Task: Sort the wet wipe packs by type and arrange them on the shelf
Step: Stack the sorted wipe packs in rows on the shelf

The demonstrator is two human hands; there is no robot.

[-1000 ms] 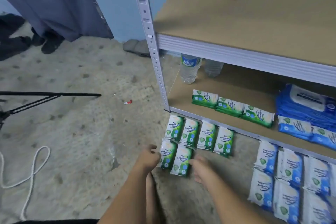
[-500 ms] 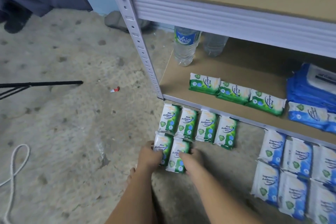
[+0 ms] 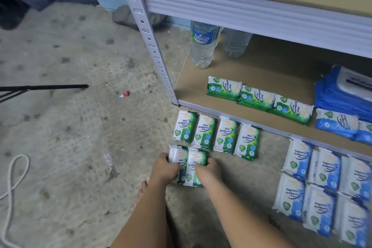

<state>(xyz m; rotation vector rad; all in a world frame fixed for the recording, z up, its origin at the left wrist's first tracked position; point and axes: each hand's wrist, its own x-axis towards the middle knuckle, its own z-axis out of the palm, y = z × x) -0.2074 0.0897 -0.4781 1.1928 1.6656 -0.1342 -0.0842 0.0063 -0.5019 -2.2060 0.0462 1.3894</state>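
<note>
Two green pine wipe packs lie side by side on the concrete floor. My left hand grips the left green pack and my right hand grips the right green pack, pressing them together. Behind them a row of several green packs lies on the floor in front of the shelf. Three more green packs sit on the lower shelf board. Several blue fragrance packs lie on the floor at the right, and more blue packs rest on the shelf.
Two water bottles stand at the back left of the lower shelf. The shelf's metal post rises left of it. A black tripod leg, a white rope and a small red scrap lie on the floor.
Both hands moved forward from in front of the two near green packs and closed on them. The camera dipped lower and closer to the floor.
</note>
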